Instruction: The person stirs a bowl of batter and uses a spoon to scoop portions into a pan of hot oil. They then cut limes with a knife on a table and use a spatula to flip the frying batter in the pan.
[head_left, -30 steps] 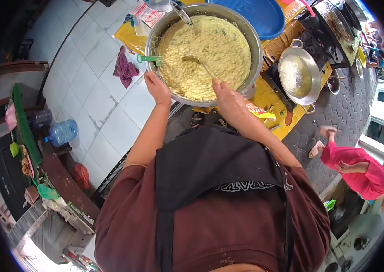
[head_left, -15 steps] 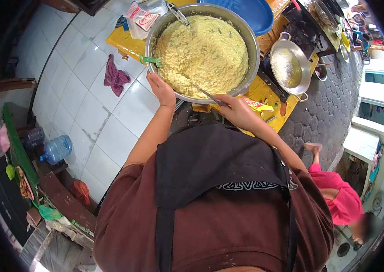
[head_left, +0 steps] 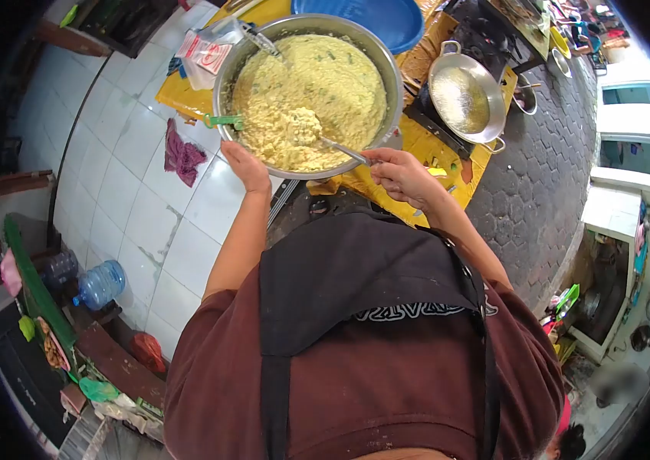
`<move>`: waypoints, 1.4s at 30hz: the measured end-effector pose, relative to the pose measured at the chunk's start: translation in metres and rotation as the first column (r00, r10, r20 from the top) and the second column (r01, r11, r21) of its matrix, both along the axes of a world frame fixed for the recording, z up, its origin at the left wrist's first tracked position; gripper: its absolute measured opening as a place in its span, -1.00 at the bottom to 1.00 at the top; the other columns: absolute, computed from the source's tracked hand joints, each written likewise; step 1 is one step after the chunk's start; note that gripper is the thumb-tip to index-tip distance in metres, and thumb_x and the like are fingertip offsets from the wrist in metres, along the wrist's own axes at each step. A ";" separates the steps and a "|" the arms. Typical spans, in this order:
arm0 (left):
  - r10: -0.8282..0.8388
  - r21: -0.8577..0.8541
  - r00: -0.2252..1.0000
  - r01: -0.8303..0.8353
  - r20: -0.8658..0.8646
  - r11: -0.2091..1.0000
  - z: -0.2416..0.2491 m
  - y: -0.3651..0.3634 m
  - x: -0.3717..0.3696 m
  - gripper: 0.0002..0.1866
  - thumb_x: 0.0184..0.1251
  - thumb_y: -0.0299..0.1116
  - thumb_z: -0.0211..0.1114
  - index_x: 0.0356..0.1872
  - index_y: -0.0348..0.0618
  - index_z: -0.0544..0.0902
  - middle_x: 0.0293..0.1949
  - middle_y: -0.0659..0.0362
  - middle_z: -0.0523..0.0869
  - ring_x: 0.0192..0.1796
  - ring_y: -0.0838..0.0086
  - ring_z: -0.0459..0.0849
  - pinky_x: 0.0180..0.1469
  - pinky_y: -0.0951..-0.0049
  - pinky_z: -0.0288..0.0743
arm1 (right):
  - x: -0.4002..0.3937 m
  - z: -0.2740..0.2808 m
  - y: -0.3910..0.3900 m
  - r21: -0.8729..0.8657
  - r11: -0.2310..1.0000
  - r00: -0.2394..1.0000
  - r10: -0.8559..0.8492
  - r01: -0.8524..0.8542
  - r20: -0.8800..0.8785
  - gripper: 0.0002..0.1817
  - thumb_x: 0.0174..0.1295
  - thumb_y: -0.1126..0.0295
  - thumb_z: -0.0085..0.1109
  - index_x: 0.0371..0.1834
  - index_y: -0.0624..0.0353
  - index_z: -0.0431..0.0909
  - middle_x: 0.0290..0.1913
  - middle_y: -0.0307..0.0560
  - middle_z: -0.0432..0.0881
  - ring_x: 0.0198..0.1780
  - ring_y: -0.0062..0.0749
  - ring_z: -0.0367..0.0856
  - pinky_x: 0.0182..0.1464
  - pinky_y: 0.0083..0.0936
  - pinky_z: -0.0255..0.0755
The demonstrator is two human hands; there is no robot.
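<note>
A large metal basin (head_left: 395, 115) is filled with thick yellow batter (head_left: 317, 84) flecked with green. My left hand (head_left: 246, 167) lies against the basin's lower left outer side, its fingers stretched out along the wall. In my right hand (head_left: 409, 178), the fingers are closed round the handle of a metal spoon (head_left: 346, 151). The spoon's head is hidden under a lump of batter near the basin's lower middle. A green-handled utensil (head_left: 224, 121) rests over the left rim. Another utensil with a grey handle (head_left: 262, 40) leans into the batter at the upper left.
A wide metal pan (head_left: 459, 100) with oil sits on a stove to the right. Behind the basin is a blue tray (head_left: 371, 19). A plastic packet (head_left: 206, 54) lies at the yellow table's (head_left: 179, 96) left end. A purple cloth (head_left: 183, 153) is on the tiled floor.
The spoon has lifted a lump of batter, and my right hand has turned with its handle. The view has shifted, so the basin appears further left. The person in pink has moved mostly out of view.
</note>
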State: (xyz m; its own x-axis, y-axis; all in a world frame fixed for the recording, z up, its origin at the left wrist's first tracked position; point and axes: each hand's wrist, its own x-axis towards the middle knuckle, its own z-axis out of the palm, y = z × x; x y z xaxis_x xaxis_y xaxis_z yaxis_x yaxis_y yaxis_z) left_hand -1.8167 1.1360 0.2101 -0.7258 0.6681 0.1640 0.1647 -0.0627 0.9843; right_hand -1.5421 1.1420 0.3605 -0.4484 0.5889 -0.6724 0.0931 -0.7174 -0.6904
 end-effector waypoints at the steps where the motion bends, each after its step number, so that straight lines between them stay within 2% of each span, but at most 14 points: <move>1: 0.046 0.028 0.999 -0.046 0.006 0.999 0.002 0.002 0.002 -0.58 0.44 -0.13 -0.28 -0.03 -0.34 0.29 -0.13 0.10 0.36 -0.06 0.41 0.28 0.09 0.46 0.13 | 0.005 -0.001 0.002 0.008 1.000 1.000 -0.009 0.009 0.000 -0.59 0.14 0.52 -0.08 0.11 0.29 0.31 -0.45 -0.28 0.35 -0.72 -0.85 0.11 -0.78 -0.88 -0.03; 7: 0.237 -0.010 0.971 -0.237 -0.041 0.971 0.011 0.003 0.016 -0.45 0.43 -0.11 -0.26 0.11 -0.52 0.24 0.06 -0.09 0.37 0.06 0.27 0.34 0.16 0.39 0.13 | 0.054 0.007 0.020 -0.020 0.998 0.988 -0.056 0.054 -0.142 -0.62 0.14 0.53 -0.06 0.08 0.30 0.33 -0.47 -0.24 0.39 -0.69 -0.79 0.14 -0.72 -0.82 -0.01; 9: 0.153 0.022 0.981 -0.157 0.118 0.987 0.006 0.000 0.026 -0.43 0.42 -0.12 -0.24 0.14 -0.55 0.20 0.13 -0.17 0.31 0.12 0.19 0.33 0.18 0.36 0.13 | 0.080 0.014 0.032 -0.052 0.994 0.967 -0.101 0.091 -0.234 -0.62 0.13 0.54 -0.05 0.06 0.31 0.34 -0.47 -0.24 0.41 -0.70 -0.80 0.15 -0.73 -0.84 0.01; 11: 0.304 -0.046 0.953 -0.304 -0.005 0.952 0.008 -0.001 0.041 -0.45 0.40 -0.16 -0.19 0.12 -0.57 0.21 0.13 -0.23 0.31 0.10 0.13 0.35 0.16 0.33 0.16 | 0.112 0.020 0.046 -0.046 0.986 0.940 -0.168 0.162 -0.297 -0.67 0.11 0.57 -0.06 -0.01 0.38 0.37 -0.49 -0.22 0.43 -0.71 -0.83 0.14 -0.75 -0.86 0.02; 13: 0.273 -0.013 0.952 -0.277 -0.136 0.961 0.024 -0.003 0.052 -0.46 0.38 -0.19 -0.15 0.10 -0.59 0.22 0.08 -0.26 0.35 0.07 0.12 0.38 0.14 0.30 0.19 | 0.153 0.031 0.064 -0.014 0.980 0.930 -0.192 0.198 -0.314 -0.67 0.10 0.59 -0.06 -0.02 0.40 0.37 -0.50 -0.22 0.42 -0.71 -0.84 0.13 -0.75 -0.87 -0.01; 17: 0.287 -0.054 0.914 -0.315 -0.288 0.947 0.026 -0.004 0.056 -0.53 0.37 -0.21 -0.13 0.03 -0.51 0.32 -0.05 -0.17 0.47 -0.07 0.14 0.45 0.04 0.29 0.26 | 0.249 0.017 0.109 0.092 0.928 0.913 -0.334 0.362 -0.233 -0.65 0.09 0.59 -0.04 -0.01 0.39 0.37 -0.50 -0.21 0.41 -0.71 -0.82 0.13 -0.76 -0.88 -0.05; 24: 0.322 -0.170 0.894 -0.386 -0.313 0.907 -0.007 -0.011 0.034 -0.47 0.37 -0.15 -0.16 0.11 -0.49 0.29 0.07 -0.17 0.40 0.08 0.14 0.38 0.14 0.34 0.20 | 0.401 -0.097 0.211 0.259 0.864 0.888 -0.457 0.432 0.043 -0.64 0.09 0.55 -0.04 0.01 0.33 0.37 -0.52 -0.24 0.40 -0.71 -0.77 0.11 -0.76 -0.79 -0.04; 26: 0.320 -0.236 0.904 -0.390 -0.284 0.890 0.003 -0.011 0.038 -0.46 0.38 -0.12 -0.17 0.15 -0.43 0.26 0.12 -0.13 0.37 0.12 0.17 0.37 0.16 0.36 0.20 | 0.436 -0.160 0.240 0.368 0.880 0.841 -0.427 0.302 0.332 -0.61 0.04 0.51 -0.02 0.00 0.31 0.39 -0.52 -0.09 0.49 -0.65 -0.50 0.37 -0.68 -0.54 0.25; 27: 0.326 -0.235 0.899 -0.398 -0.292 0.887 0.004 -0.011 0.040 -0.46 0.38 -0.12 -0.17 0.15 -0.43 0.26 0.12 -0.13 0.37 0.12 0.17 0.37 0.16 0.36 0.20 | 0.440 -0.180 0.248 0.364 0.882 0.847 -0.421 0.298 0.326 -0.61 0.04 0.51 -0.02 0.00 0.31 0.39 -0.52 -0.09 0.49 -0.65 -0.50 0.37 -0.68 -0.54 0.25; 29: 0.406 -0.273 0.897 -0.440 -0.176 0.855 0.007 -0.008 0.042 -0.46 0.38 -0.10 -0.18 0.18 -0.38 0.25 0.15 -0.07 0.35 0.13 0.20 0.37 0.16 0.39 0.20 | 0.445 -0.213 0.262 0.529 0.840 0.465 -0.422 -0.122 0.778 -0.61 0.01 0.48 -0.04 -0.02 0.27 0.41 -0.44 0.10 0.57 -0.35 -0.10 0.58 -0.33 -0.29 0.45; 30: 0.399 -0.314 0.899 -0.436 -0.180 0.843 0.010 -0.009 0.044 -0.45 0.39 -0.09 -0.20 0.20 -0.35 0.23 0.17 -0.05 0.34 0.14 0.23 0.37 0.16 0.41 0.21 | 0.447 -0.232 0.268 0.530 0.840 0.474 -0.421 -0.120 0.774 -0.61 0.01 0.48 -0.04 -0.02 0.27 0.41 -0.44 0.10 0.57 -0.35 -0.10 0.58 -0.33 -0.29 0.45; 34: 0.388 -0.329 0.903 -0.429 -0.185 0.841 0.011 -0.010 0.041 -0.46 0.40 -0.07 -0.21 0.22 -0.30 0.21 0.17 -0.04 0.34 0.15 0.23 0.37 0.16 0.40 0.22 | 0.453 -0.282 0.269 0.473 0.713 0.185 -0.447 -0.517 0.875 -0.67 0.04 0.52 -0.11 -0.07 0.22 0.43 -0.21 0.22 0.53 -0.14 0.05 0.53 -0.11 -0.19 0.41; 38: 0.390 -0.358 0.903 -0.430 -0.182 0.829 0.016 -0.008 0.047 -0.46 0.40 -0.06 -0.21 0.22 -0.29 0.22 0.18 -0.03 0.33 0.16 0.23 0.36 0.17 0.40 0.22 | 0.444 -0.285 0.255 0.361 0.734 0.114 -0.364 -0.576 0.924 -0.64 0.18 0.52 -0.21 0.08 0.18 0.27 -0.06 0.09 0.41 -0.18 -0.04 0.58 -0.20 -0.26 0.51; 42: 0.390 -0.350 0.900 -0.435 -0.194 0.830 0.016 -0.008 0.048 -0.45 0.39 -0.06 -0.21 0.22 -0.29 0.22 0.19 -0.03 0.32 0.18 0.22 0.35 0.18 0.39 0.20 | 0.444 -0.287 0.253 0.332 0.706 0.062 -0.379 -0.625 0.923 -0.62 0.18 0.52 -0.19 0.11 0.16 0.27 -0.13 0.05 0.42 -0.27 -0.08 0.61 -0.28 -0.32 0.53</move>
